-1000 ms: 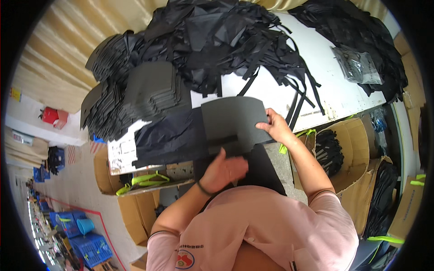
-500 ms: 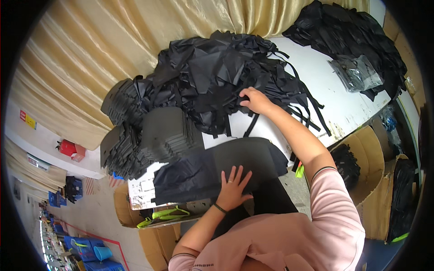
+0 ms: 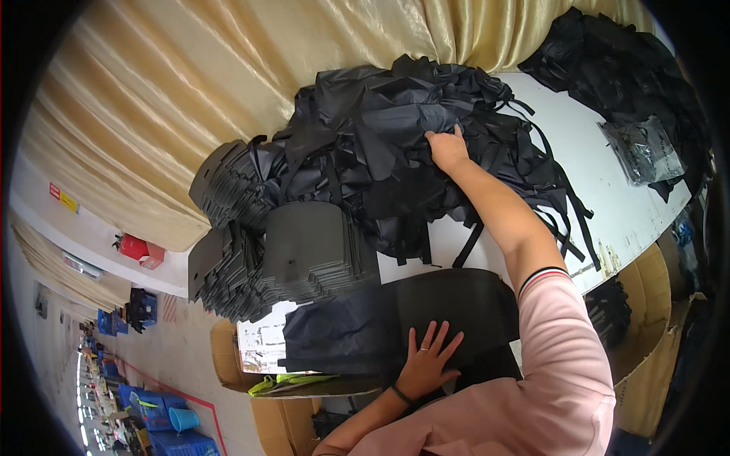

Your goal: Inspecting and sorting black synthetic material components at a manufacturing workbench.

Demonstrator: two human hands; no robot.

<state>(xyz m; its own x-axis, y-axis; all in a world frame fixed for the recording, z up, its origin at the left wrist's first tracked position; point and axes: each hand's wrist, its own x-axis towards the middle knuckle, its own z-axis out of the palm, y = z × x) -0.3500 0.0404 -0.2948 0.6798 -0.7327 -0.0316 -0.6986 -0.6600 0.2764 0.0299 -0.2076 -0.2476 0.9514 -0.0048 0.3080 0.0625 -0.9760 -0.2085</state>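
Observation:
My left hand lies flat with its fingers spread on a smooth dark panel at the table's near edge. A crinkled black fabric piece extends left from the panel. My right hand reaches into a large heap of black fabric pieces with straps. Its thumb and forefinger close on a fold of the fabric, while the other fingers are mostly hidden. Left of the heap, stacked dark grey panels stand in several piles.
A white table carries everything. At the far right lie another black fabric heap and a clear plastic bag. Cardboard boxes stand below on the right. Beige curtains hang behind. Bright yellow-green material lies under the near edge.
My right hand has moved farther into the fabric heap and taken hold of a fold there. My left hand remains flat on the panel. The whole view has shifted.

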